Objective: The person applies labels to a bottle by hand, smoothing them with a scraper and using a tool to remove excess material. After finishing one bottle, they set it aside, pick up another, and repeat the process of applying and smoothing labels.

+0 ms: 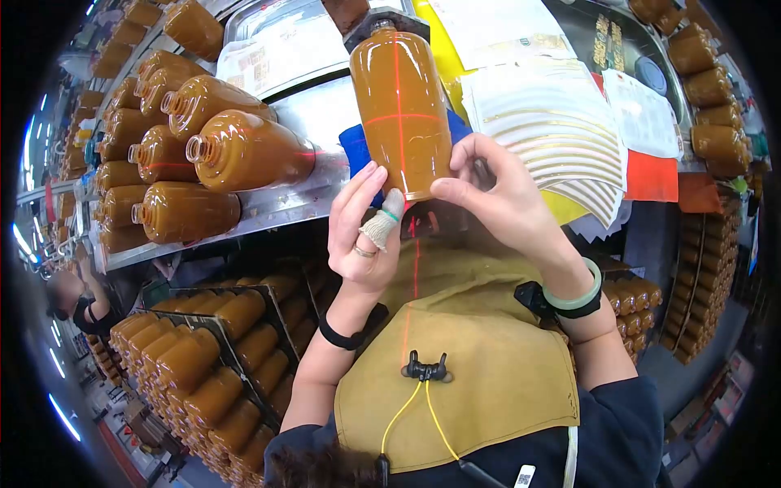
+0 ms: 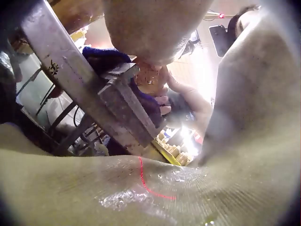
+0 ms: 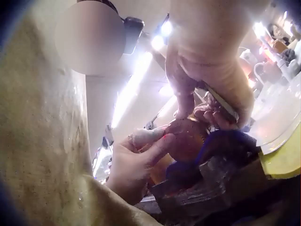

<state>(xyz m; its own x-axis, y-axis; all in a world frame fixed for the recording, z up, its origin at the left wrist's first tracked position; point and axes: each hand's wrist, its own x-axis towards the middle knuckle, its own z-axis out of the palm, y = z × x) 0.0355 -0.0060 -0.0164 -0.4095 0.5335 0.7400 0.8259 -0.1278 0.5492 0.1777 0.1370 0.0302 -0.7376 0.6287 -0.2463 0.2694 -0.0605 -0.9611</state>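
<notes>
An amber glass bottle (image 1: 401, 114) lies with its neck away from me, and red light lines cross on it. Under it is a blue cloth pad (image 1: 355, 148). My left hand (image 1: 364, 232) holds the base end from the left, one finger wearing a cloth cover (image 1: 380, 229) with a green band. From the other side my right hand (image 1: 517, 199) grips the base edge, its thumb against the rim and its forefinger bent along the side. A thin gold line shows near the base. In the right wrist view, both hands meet around the bottle's round base (image 3: 186, 141).
Several amber bottles (image 1: 252, 150) lie stacked on the metal table at left. To the right are white sheets with curved gold strips (image 1: 545, 122) and an orange sheet (image 1: 652, 177). A dark metal holder (image 1: 382, 23) stands at the bottle's neck. Racks of bottles (image 1: 195, 358) stand below left.
</notes>
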